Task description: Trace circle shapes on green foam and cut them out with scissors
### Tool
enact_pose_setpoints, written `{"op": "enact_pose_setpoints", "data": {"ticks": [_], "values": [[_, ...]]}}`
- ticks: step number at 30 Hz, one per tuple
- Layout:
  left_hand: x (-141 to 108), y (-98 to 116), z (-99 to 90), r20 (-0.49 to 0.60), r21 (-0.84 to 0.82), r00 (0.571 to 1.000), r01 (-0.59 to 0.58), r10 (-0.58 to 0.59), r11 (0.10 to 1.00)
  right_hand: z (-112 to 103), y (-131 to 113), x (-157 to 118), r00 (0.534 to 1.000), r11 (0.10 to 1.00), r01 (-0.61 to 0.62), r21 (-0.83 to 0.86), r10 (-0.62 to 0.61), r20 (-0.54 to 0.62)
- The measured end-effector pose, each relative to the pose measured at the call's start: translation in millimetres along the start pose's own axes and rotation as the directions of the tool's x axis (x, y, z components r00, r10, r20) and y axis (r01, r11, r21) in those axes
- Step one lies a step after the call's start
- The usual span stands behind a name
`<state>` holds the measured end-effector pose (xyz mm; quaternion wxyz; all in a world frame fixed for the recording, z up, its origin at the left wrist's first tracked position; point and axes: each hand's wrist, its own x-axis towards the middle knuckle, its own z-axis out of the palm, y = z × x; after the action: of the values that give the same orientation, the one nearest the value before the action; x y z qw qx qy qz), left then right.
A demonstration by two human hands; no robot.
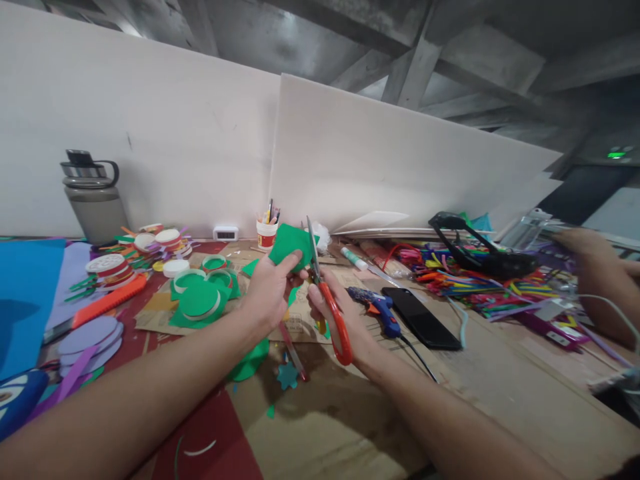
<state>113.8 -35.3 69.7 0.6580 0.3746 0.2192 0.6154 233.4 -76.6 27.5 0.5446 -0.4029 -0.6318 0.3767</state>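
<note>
My left hand (pixel 274 288) pinches a green foam sheet (pixel 291 244) between thumb and fingers, raised over the table. In my right hand (pixel 327 300) are orange-handled scissors (pixel 336 327), their blades pointing up at the sheet's right edge. Whether the blades bite into the sheet I cannot tell. Left of my hands, green foam discs and rings (pixel 200 299) lie on brown paper. Below them are a red pen-like stick (pixel 294 352), a teal flower-shaped piece (pixel 287 376) and green scraps.
A blue glue gun (pixel 383 313) and a black phone (pixel 421 319) lie to the right, before a heap of colourful pipe cleaners (pixel 450 280). At left stand a water bottle (pixel 95 200), an orange utility knife (pixel 105 301) and purple discs (pixel 90 341). Another person's arm (pixel 600 267) reaches in at far right.
</note>
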Motion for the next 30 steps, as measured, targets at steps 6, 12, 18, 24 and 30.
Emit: {"op": "enact_pose_setpoints", "data": {"ticks": [6, 12, 18, 24, 30], "values": [[-3.8, 0.8, 2.0, 0.008, -0.008, 1.000, 0.008, -0.008, 1.000, 2.2, 5.5, -1.6, 1.000, 0.996, -0.016, 0.088, 0.014, 0.020], [-1.5, 2.0, 0.5, 0.015, 0.005, 1.000, 0.014, -0.014, 1.000, 2.4, 5.1, -3.6, 0.999, 0.992, -0.049, 0.113, 0.047, 0.022], [0.8, 4.5, -1.7, 0.016, 0.013, 1.000, 0.002, -0.002, 1.000, 1.0, 8.2, -2.1, 0.999, 0.994, -0.053, 0.099, 0.052, 0.015], [-0.3, 5.0, -1.2, -0.011, 0.011, 1.000, 0.016, -0.016, 1.000, 0.3, 7.0, -1.7, 0.995, 0.991, -0.091, 0.095, 0.087, 0.048], [0.8, 9.3, -0.9, -0.025, 0.055, 1.000, 0.018, -0.016, 0.998, -1.4, 8.1, -1.9, 0.994, 0.992, -0.094, 0.087, 0.089, 0.058]]}}
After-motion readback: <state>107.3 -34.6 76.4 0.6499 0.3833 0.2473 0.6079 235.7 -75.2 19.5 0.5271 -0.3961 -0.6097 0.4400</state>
